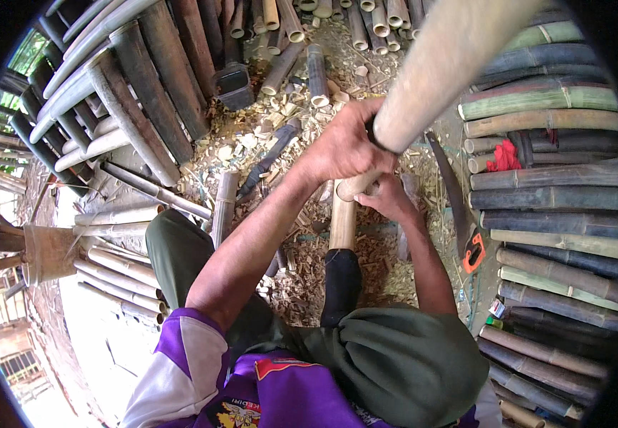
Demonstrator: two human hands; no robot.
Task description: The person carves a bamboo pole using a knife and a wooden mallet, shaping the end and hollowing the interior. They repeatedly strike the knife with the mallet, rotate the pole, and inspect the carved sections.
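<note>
The bamboo pole (458,50) slants up to the far right, its near end clenched in my left hand (344,146), while my right hand (387,196) just below grips the top of a short bamboo piece (343,217) standing upright between my knees. Bamboo chips (302,285) litter the ground around it. A saw with an orange handle (458,207) lies to the right, beside stacked bamboo culms (551,178).

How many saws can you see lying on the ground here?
1: a hand saw with an orange handle lies on the chips, right of the right hand, beside the stacked bamboo poles. Others may be hidden.
</note>
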